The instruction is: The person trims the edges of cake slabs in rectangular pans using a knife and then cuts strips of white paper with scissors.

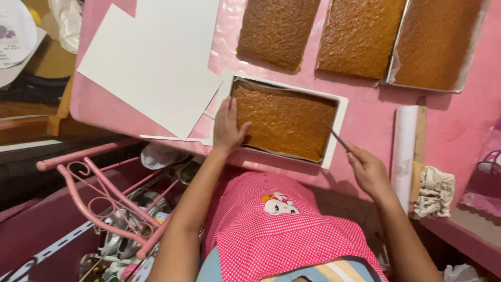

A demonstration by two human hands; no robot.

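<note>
Left hand (pixel 227 127) is lying flat, fingers spread, on the near-left rim of the white tray (pixel 338 125) holding a brown sheet cake (pixel 284 121); right hand (pixel 368 168) is gripping a thin knife (pixel 338 139), its tip hidden at the cake's right edge.

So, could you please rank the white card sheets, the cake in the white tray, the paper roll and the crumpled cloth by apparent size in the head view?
1. White card sheets, largest.
2. Cake in the white tray, steadied by the left hand.
3. Paper roll.
4. Crumpled cloth, smallest.
</note>
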